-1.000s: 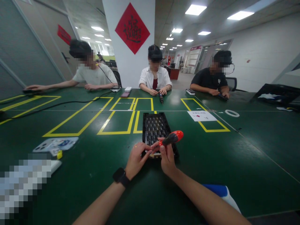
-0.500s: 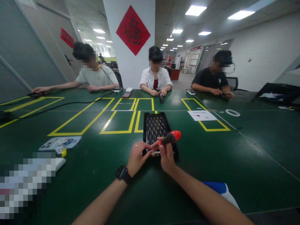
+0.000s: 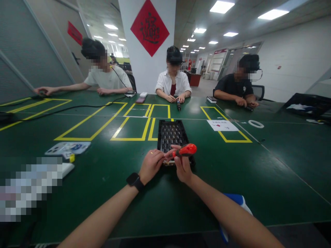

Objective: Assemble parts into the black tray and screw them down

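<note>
A screwdriver with a red and black handle rests in my right hand, its handle end pointing right and slightly up. My fingers close round the front of the handle. The thumb and fingers of my left hand are pinched together at the screwdriver's front end; what they grip is too small to make out. Both hands are over the near end of a black tray, which holds rows of small metal pieces that look like screwdriver bits. My hands hide the tray's near part.
A phone-like item and a blurred-out object lie left on the green table. A paper sheet and a white tape ring are to the right. Across the table sit three people, one with a dark tool.
The screwdriver handle has tipped a little lower and swung slightly left in my right hand. My left fingers have drawn closer together at its front end. The camera view has shifted a little.
</note>
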### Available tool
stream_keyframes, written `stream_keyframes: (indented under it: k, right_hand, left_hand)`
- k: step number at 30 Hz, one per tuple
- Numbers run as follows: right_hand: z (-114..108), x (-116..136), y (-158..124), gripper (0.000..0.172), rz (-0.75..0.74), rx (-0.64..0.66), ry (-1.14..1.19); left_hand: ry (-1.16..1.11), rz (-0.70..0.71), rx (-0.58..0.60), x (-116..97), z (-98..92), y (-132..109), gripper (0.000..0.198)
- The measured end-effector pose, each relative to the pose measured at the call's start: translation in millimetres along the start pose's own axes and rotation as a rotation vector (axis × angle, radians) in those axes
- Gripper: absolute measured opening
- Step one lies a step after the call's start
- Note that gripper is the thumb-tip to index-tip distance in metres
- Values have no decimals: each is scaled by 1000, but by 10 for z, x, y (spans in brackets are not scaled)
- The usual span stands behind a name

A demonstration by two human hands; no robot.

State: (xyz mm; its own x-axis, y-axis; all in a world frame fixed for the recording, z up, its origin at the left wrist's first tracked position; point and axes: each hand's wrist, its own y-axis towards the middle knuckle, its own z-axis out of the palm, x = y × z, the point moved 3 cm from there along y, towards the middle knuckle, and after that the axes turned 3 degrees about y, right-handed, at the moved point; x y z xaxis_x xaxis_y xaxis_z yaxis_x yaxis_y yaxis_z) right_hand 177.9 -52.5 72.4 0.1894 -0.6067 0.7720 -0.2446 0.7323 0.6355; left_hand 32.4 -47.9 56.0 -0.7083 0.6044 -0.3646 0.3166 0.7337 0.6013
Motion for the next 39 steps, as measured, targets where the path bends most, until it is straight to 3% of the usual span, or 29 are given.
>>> stream_keyframes:
  k: [11,25,32,39]
  right_hand:
    - [-55,1,69,28,128,-162,148]
    - [-31,-21,60,30,154,-137,170]
    - [-49,-33,70,28,113,-132,126]
    - [-52,-40,62,28,123,-136,103]
  left_hand:
    - [-81,-120,-33,-25,-73,24,18]
    - [-107,-107,40,-30,13,28,12]
    - [-80,-142,-14,-10,-58,35,15]
    - [-71,-154,4,-18,-37,61,19]
